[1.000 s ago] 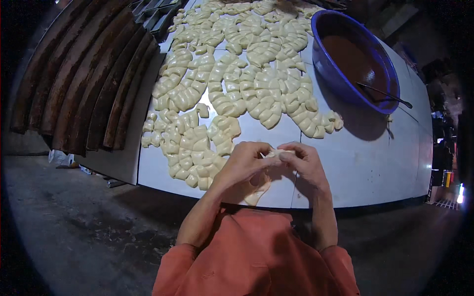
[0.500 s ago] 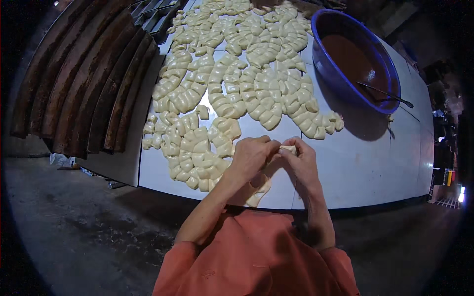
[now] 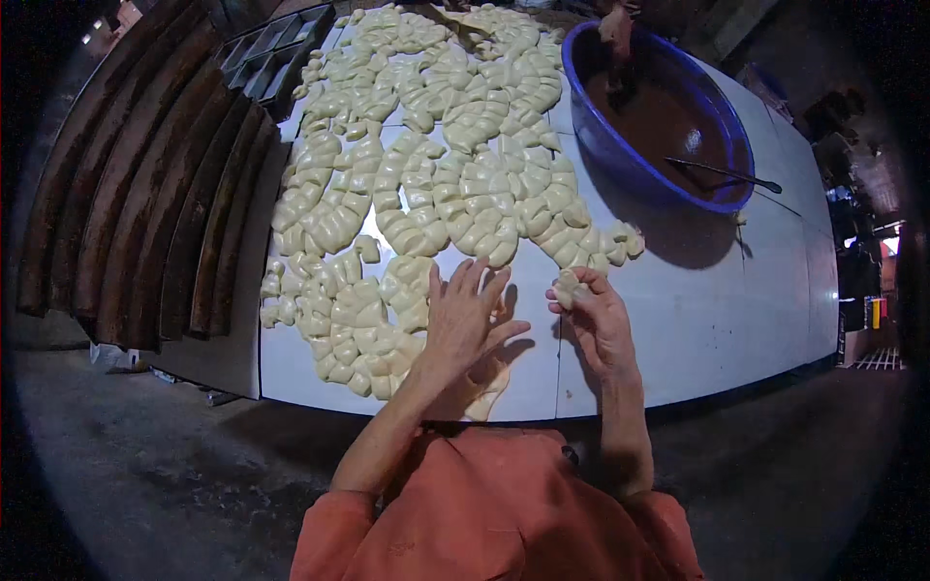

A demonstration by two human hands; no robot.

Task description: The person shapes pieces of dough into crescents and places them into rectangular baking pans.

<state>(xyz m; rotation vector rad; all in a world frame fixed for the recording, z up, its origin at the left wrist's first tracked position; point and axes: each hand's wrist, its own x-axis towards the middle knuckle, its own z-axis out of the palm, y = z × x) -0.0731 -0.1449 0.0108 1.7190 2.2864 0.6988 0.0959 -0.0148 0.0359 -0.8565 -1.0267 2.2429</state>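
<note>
Many pale cream dough pieces [image 3: 475, 189], cut or pressed into segments, cover the left and middle of the white table [image 3: 668, 334]. My left hand [image 3: 463, 320] is open, fingers spread, beside the near edge of the dough. Whether its fingertips touch the table I cannot tell. In my right hand [image 3: 603, 324], a small piece of dough [image 3: 570, 288] is pinched between thumb and fingers, just right of my left hand. A thin flap of dough [image 3: 486, 392] lies at the table's front edge, partly behind my left wrist.
A blue tub [image 3: 659, 160] of brown liquid stands at the back right, a dark long-handled utensil [image 3: 727, 174] across its rim. Another person's hand [image 3: 617, 34] reaches into it. Brown curved slats [image 3: 136, 194] and grey metal trays [image 3: 276, 53] are on the left.
My hands, together around the small dough piece before, have parted. The left has opened and moved left; the right keeps the piece. Another person's hand has come over the tub.
</note>
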